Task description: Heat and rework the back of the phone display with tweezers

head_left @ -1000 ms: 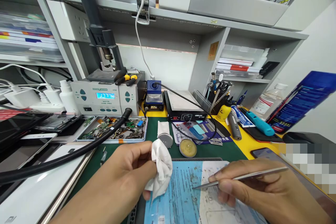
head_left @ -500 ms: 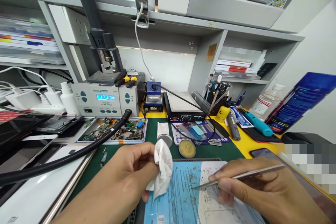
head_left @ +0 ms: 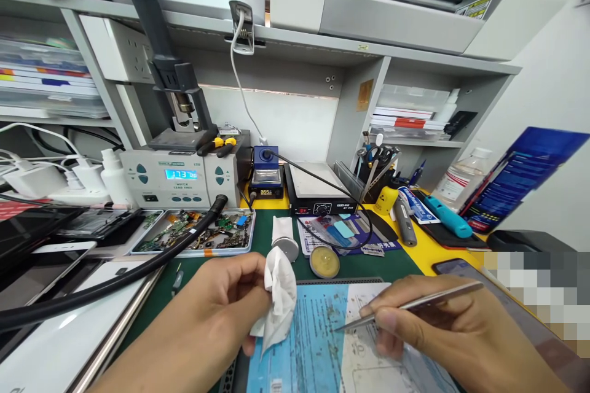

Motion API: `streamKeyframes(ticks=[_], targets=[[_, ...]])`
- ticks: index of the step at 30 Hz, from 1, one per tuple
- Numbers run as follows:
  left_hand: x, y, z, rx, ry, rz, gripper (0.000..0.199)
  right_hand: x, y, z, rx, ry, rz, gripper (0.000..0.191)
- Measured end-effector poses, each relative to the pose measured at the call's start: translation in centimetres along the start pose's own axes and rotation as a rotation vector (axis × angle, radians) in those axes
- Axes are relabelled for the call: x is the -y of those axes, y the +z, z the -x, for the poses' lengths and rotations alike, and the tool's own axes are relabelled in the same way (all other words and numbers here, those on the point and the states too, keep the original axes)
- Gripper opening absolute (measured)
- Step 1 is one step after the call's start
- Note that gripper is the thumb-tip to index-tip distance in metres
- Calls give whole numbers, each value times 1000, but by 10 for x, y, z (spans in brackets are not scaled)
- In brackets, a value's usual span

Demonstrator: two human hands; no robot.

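My left hand (head_left: 221,310) is closed, pinching a crumpled white tissue (head_left: 280,304) between thumb and fingers. My right hand (head_left: 428,322) grips metal tweezers (head_left: 415,304) like a pen, their tips pointing left. Below both hands lies a stained blue-and-white printed booklet (head_left: 318,331), with the tweezer tips close above or touching it; I cannot tell which. Just beyond the booklet is a round tin (head_left: 324,262) of yellowish paste. A round metal lid (head_left: 286,250) leans near the top of the tissue.
A hot-air station (head_left: 170,178) with a black hose (head_left: 138,276) crossing the left side stands behind a tray of circuit boards (head_left: 142,250). A soldering unit (head_left: 266,175) and a hot plate (head_left: 318,181) are at the back. Phones (head_left: 69,325) lie left; a bottle (head_left: 465,178) stands right.
The whole view has shifted slightly, so things appear a little further left. Both hands keep their holds on the tissue and the tweezers, with little other movement.
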State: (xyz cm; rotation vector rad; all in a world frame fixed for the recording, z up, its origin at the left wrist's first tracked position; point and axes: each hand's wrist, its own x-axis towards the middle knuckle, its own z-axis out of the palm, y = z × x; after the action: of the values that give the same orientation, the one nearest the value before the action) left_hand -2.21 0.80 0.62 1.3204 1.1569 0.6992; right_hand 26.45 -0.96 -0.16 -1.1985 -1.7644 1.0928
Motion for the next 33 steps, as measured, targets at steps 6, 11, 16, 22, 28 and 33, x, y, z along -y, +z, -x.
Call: streamKeyframes(ticks=[6, 11, 16, 22, 28, 33], targets=[[-5, 2, 3, -8, 10, -7, 24, 1, 2, -1, -5, 37, 9, 17], [-2, 1, 2, 32, -5, -13, 27, 2, 1, -2, 6, 33, 27, 16], [-4, 2, 2, 30, 1, -38, 29, 3, 4, -1, 14, 44, 1, 17], [-8, 2, 3, 9, -8, -7, 24, 3, 0, -1, -12, -7, 74, 20], [-6, 2, 5, 16, -13, -26, 27, 9, 6, -1, -61, 43, 34, 21], [-7, 3, 4, -18, -8, -13, 26, 6, 4, -2, -25, 4, 29, 22]])
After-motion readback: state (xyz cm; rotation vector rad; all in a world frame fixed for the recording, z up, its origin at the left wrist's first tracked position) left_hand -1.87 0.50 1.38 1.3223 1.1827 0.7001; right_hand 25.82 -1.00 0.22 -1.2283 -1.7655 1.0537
